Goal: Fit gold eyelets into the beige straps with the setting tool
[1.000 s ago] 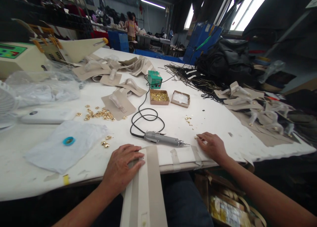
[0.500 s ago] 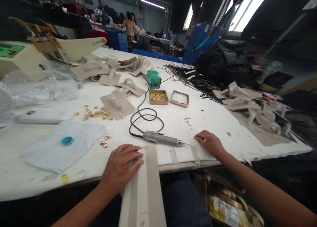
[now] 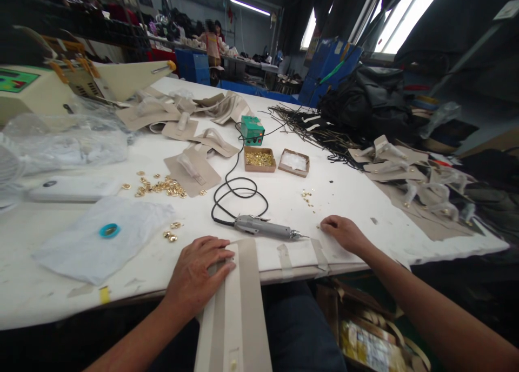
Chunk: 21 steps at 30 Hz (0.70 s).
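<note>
My left hand (image 3: 201,272) lies over the upper left edge of a long beige panel (image 3: 248,296), holding it against the table's front edge. Its thumb and fingers frame a small dark hole in the panel's pale centre band; the lower end hangs over my lap. On the table to the right, my right hand (image 3: 341,233) has its fingers curled together, fingertips down. What they pinch, if anything, is hidden. A tiny metal piece (image 3: 318,226) shows just beside them. Between the hands lies a grey electric screwdriver (image 3: 265,227), its bit pointing right.
Behind the screwdriver stand a box of small gold parts (image 3: 259,159), a box of white bits (image 3: 294,161) and a green power unit (image 3: 252,130). Gold fittings (image 3: 164,186) are scattered left. Beige pieces with handles (image 3: 409,166) lie right. A person (image 3: 212,45) is far back.
My right hand has shifted slightly right, and its fingers have curled in more. My left hand and the panel keep their places. A red light now shows on the green power unit.
</note>
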Each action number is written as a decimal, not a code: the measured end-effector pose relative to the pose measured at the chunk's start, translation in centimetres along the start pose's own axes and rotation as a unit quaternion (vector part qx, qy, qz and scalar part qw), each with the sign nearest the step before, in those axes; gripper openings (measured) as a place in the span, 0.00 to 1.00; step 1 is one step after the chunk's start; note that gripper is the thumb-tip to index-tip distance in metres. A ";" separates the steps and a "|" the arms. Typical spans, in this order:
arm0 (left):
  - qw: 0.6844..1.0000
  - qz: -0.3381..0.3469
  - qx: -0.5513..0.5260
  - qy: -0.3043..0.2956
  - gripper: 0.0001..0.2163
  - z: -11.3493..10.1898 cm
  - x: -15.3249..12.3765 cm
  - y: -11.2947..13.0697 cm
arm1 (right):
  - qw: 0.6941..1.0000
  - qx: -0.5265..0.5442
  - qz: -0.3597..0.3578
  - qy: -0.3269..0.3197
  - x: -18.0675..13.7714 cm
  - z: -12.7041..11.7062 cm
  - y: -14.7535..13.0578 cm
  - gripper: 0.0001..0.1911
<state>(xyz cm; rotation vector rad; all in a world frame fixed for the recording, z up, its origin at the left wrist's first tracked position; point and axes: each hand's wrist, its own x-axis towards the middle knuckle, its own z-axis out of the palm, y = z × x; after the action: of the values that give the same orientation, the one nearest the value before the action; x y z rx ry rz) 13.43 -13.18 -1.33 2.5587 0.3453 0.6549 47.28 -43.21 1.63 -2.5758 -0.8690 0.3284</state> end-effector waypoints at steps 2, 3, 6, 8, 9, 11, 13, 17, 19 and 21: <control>1.000 0.001 0.000 -0.004 0.06 0.1 0.0 0.0 | 1.000 0.010 0.014 -0.010 0.0 -0.1 -0.2 0.16; 1.000 0.001 0.000 -0.005 0.06 0.1 0.0 -0.1 | 1.000 0.013 0.020 -0.013 0.0 -0.2 -0.3 0.16; 1.000 0.003 0.000 -0.002 0.06 0.1 0.0 0.0 | 0.999 0.015 0.028 -0.021 0.2 -0.1 -0.7 0.17; 1.000 0.004 -0.001 0.001 0.06 0.0 0.0 0.0 | 0.999 0.012 0.027 -0.026 0.3 -0.1 -1.0 0.16; 1.000 0.004 -0.001 0.001 0.06 0.0 0.0 0.0 | 0.999 0.010 0.025 -0.027 0.4 0.0 -1.1 0.16; 1.000 0.003 -0.002 0.001 0.06 0.0 0.0 0.0 | 0.999 0.003 0.023 -0.027 0.5 0.1 -1.2 0.15; 1.000 0.000 -0.001 0.001 0.06 0.0 0.0 0.0 | 0.999 -0.007 0.023 -0.025 0.6 0.2 -1.3 0.14; 1.000 0.002 0.001 0.001 0.06 0.0 0.0 0.1 | 0.999 -0.030 0.027 -0.007 0.7 0.5 -1.2 0.12; 1.000 0.004 0.002 0.002 0.06 0.0 0.0 0.2 | 0.999 -0.043 0.024 0.013 0.5 0.7 -1.1 0.10; 1.000 0.005 0.003 0.005 0.06 -0.1 0.0 0.3 | 0.997 -0.062 0.015 0.041 0.0 1.0 -1.2 0.10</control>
<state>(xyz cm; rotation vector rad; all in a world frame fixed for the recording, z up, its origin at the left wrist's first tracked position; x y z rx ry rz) 13.43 -13.35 -1.10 2.5650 0.3379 0.6706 46.33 -42.05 1.27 -2.6989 -0.8457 0.1810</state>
